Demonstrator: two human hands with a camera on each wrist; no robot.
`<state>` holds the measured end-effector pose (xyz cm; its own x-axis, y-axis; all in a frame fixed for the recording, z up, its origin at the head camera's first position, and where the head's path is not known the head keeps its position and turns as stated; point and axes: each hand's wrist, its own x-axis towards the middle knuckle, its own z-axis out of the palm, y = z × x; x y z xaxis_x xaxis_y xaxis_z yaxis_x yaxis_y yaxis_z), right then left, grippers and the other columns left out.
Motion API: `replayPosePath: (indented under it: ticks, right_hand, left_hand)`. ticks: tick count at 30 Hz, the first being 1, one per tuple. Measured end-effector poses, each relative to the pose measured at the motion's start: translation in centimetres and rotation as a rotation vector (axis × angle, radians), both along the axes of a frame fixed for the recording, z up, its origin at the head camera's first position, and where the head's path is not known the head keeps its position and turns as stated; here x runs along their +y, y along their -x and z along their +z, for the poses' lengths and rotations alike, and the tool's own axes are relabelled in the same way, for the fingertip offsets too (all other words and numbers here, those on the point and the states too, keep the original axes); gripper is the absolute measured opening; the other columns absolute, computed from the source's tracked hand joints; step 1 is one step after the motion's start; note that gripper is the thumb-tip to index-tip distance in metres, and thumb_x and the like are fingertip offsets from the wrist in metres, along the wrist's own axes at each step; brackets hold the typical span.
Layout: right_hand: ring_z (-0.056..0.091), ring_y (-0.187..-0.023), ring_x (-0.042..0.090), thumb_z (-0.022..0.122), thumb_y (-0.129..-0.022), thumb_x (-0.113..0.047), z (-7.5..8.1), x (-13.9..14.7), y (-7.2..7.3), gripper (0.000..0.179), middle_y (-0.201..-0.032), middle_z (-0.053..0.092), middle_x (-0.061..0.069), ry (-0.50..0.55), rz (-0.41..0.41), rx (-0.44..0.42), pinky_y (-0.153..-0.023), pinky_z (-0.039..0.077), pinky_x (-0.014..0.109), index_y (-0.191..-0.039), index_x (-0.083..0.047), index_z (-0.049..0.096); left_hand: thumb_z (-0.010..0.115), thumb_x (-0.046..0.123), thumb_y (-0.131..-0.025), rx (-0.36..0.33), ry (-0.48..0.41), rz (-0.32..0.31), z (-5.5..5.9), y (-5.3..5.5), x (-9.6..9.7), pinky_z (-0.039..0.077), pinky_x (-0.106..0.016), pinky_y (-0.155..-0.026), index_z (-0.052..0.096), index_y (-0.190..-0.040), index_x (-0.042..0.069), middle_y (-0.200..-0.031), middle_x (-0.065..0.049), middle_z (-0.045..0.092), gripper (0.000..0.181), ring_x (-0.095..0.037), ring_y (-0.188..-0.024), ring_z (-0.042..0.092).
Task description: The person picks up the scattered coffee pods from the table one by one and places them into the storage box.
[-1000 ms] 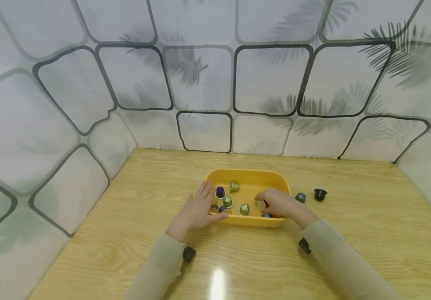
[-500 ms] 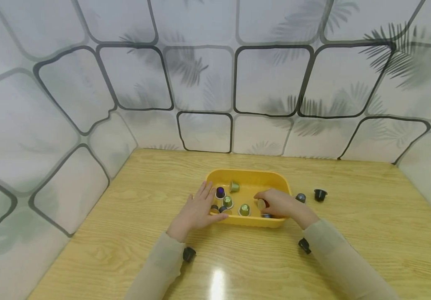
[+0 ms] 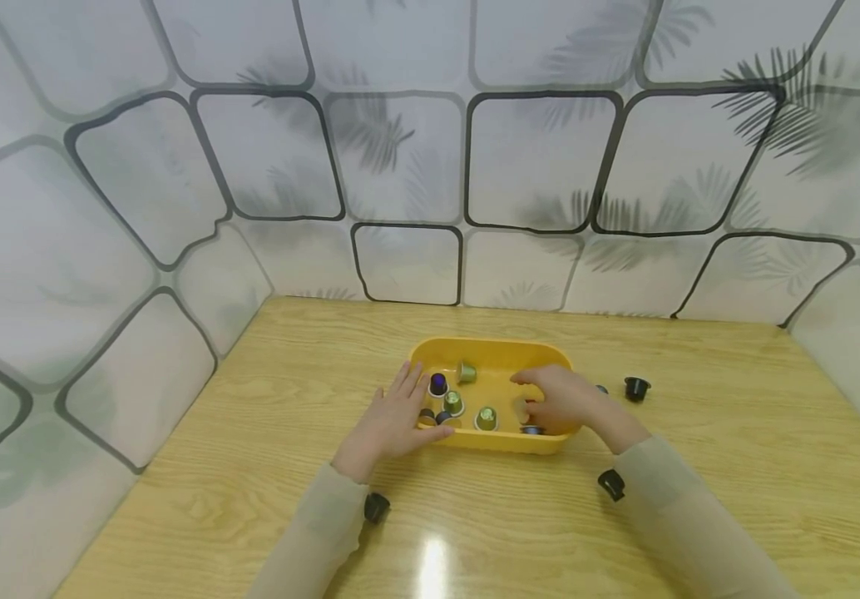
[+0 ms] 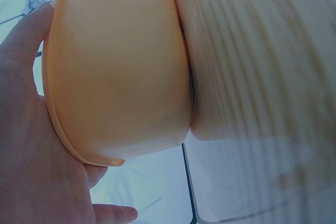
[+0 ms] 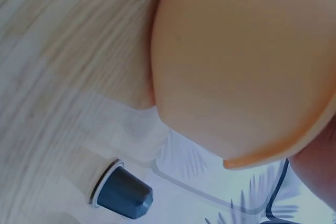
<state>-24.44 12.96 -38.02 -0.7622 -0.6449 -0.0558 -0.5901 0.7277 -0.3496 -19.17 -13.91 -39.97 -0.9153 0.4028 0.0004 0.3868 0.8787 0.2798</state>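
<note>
A yellow plastic bin (image 3: 491, 344) holds several coffee capsules. Over its left end lies my left hand (image 3: 392, 416), fingers spread across the rim, thumb along the near edge. Below that hand are a purple capsule (image 3: 438, 383) and a green capsule (image 3: 453, 403); another green one (image 3: 486, 418) stands near the front wall. My right hand (image 3: 560, 398) reaches over the right end, index finger and thumb parted, beside a pale-faced capsule (image 3: 521, 408). A blue capsule (image 3: 531, 430) sits just below the thumb. Both wrist views show mostly the bin's outer wall (image 4: 121, 66).
On the wooden table (image 3: 310, 358), a black capsule (image 3: 635, 388) lies right of the bin, a dark capsule (image 5: 125, 192) in the right wrist view. More black capsules lie near the right sleeve (image 3: 612, 484) and left sleeve (image 3: 376, 507). A patterned wall (image 3: 407, 262) stands behind.
My right index finger and thumb have spread apart from the pale-faced capsule, and the hand has shifted slightly up and right. The left hand has stayed in place.
</note>
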Motion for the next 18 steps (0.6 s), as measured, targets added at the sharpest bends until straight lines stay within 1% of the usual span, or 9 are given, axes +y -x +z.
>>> replayPosePath:
  ticks: [9,15,18]
  right_hand:
    - [0.051,-0.103,0.032,0.065,-0.08,-0.015,0.5,1.0,0.1,0.042,-0.114,0.056,0.016,0.024,0.025,0.1,-0.085,0.041,0.044,-0.116,0.003,0.054]
    - [0.051,-0.103,0.033,0.066,-0.08,-0.015,1.3,2.3,-0.1,0.045,-0.114,0.056,0.017,0.034,-0.017,0.097,-0.085,0.041,0.045,-0.117,0.004,0.053]
    - [0.052,-0.103,0.034,0.067,-0.079,-0.014,1.5,3.1,-0.2,0.044,-0.113,0.056,0.018,0.049,-0.046,0.112,-0.085,0.04,0.046,-0.116,0.005,0.054]
  left_hand:
    - [0.038,0.066,-0.08,-0.003,0.0,0.0,-0.1,0.0,0.1,0.017,-0.059,-0.096,0.018,-0.14,0.001,-0.146,-0.012,0.005,0.091,-0.023,-0.133,-0.004]
    - [0.041,0.065,-0.08,-0.005,0.002,0.009,-0.1,0.1,0.0,0.017,-0.059,-0.096,0.018,-0.141,0.002,-0.147,-0.011,0.004,0.09,-0.022,-0.133,-0.005]
    - [0.041,0.064,-0.081,-0.003,0.0,0.005,-0.1,0.2,0.0,0.017,-0.059,-0.096,0.019,-0.14,0.001,-0.147,-0.012,0.005,0.089,-0.023,-0.133,-0.005]
